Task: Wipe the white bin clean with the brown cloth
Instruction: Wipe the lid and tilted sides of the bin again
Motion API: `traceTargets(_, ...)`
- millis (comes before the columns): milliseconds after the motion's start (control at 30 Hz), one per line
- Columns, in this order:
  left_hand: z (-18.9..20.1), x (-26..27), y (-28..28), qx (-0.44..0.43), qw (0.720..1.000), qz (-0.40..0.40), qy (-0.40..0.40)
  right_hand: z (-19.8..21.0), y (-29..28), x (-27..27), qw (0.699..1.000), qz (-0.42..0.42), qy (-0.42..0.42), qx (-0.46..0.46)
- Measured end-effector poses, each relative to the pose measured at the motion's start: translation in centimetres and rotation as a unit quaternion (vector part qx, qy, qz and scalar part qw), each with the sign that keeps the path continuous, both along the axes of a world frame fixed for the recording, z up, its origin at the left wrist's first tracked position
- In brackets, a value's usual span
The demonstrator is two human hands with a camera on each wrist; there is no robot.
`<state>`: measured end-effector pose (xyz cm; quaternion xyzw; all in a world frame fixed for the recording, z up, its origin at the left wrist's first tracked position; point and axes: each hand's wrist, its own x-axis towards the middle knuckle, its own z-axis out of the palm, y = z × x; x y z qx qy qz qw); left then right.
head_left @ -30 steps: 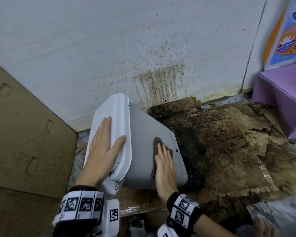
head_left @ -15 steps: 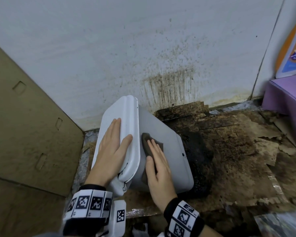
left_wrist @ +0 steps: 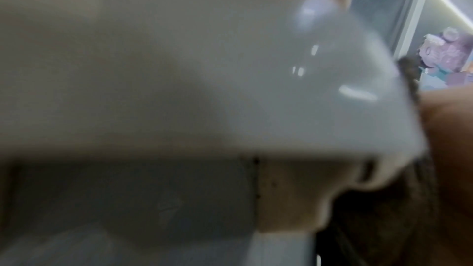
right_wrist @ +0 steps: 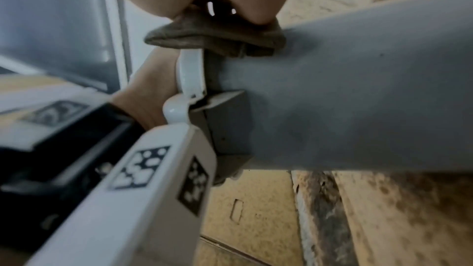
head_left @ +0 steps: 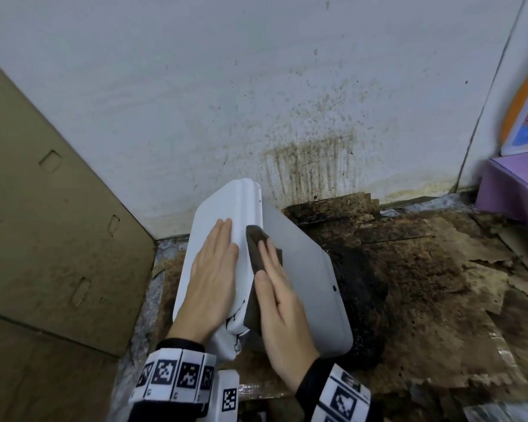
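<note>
both hands are down on the bin [head_left: 302, 284], which lies tipped over on its side on the dirty floor [head_left: 424, 300] near the wall [head_left: 195, 102]. left hand [head_left: 214, 281] rests flat on the white lid [head_left: 226, 205], fingers straight and together, gripping nothing, just bracing it. right hand [head_left: 279, 312] lies flat too, fingers stretched out, pressing the cloth [head_left: 258, 254] against the grey side of the bin just beside the lid's rim. the cloth pokes out past the fingertips and again under the palm. from the right wrist view the cloth [right_wrist: 217, 35] is bunched under the hand and touches the lid's edge. the left wrist view is mostly a blur of white plastic. cardboard [head_left: 43, 223] leans at the left, and a purple box [head_left: 515, 184] sits at the right, well apart from the bin.
</note>
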<state>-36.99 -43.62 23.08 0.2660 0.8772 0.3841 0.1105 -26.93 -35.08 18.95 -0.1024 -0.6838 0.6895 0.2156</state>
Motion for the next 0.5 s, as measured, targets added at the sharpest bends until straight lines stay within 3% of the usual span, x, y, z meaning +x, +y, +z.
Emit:
traceTargets(100, -0.6, -0.4, 0.1, -0.021, 0.999, -0.026, 0.02, 0.0, 0.2, -0.6, 0.994, 0.017, -0.042, 0.098)
traceTargets(300, -0.8, -0.7, -0.3, -0.011, 0.999, -0.03, 0.026, 1.2, 4.4, -4.7, 0.975, 0.112, -0.108, 0.159)
traceTargets(500, -0.8, -0.7, -0.2, -0.011, 0.999, -0.03, 0.028, 2.6, 8.7, -11.0, 0.961, 0.144, -0.168, 0.165)
